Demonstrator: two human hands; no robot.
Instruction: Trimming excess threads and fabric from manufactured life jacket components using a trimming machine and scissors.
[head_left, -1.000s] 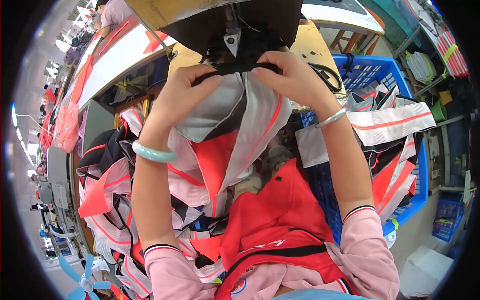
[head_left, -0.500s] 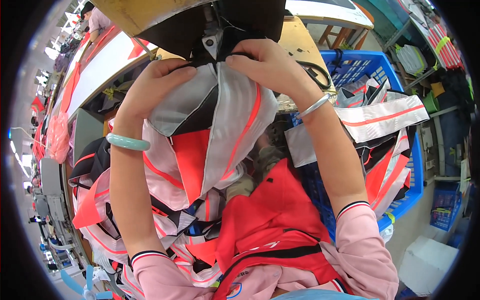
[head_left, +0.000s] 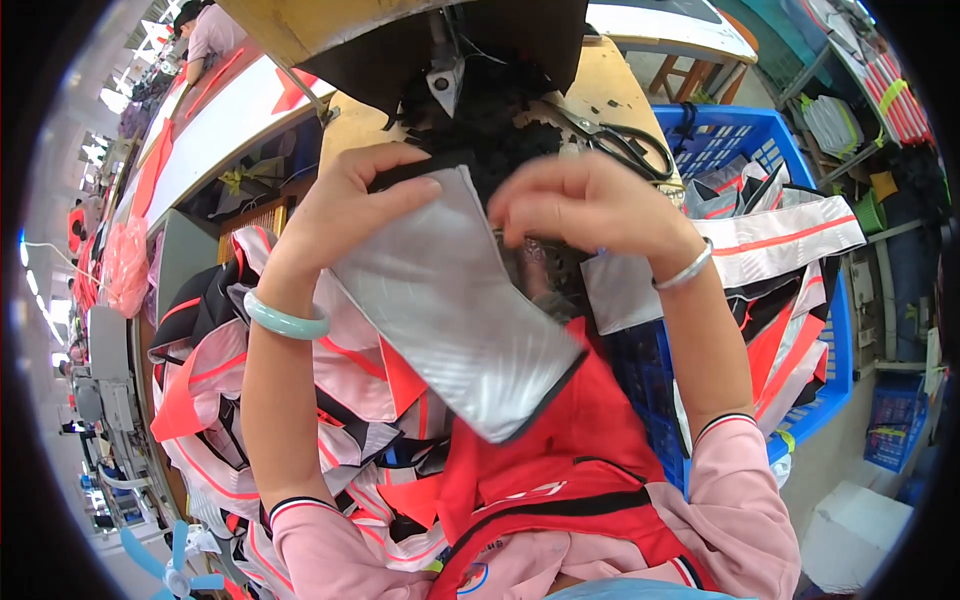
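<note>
While lying spread over the red garment (head_left: 560, 440) in the lap, running from 11 to 5 o'clock through mid-frame, the grey fabric panel (head_left: 450, 310) with its dark edge trim. Pressing down on its upper end, fingers laid flat and curled over the top edge, the left hand (head_left: 345, 215). Hovering at 1 o'clock of the panel, just off its edge, the right hand (head_left: 590, 205), fingers loosely bunched, blurred, grip impossible to tell. Lying at 12 o'clock on the wooden table (head_left: 610, 85), black scissors (head_left: 625, 150); sitting at 3 o'clock, a blue crate (head_left: 825, 380).
</note>
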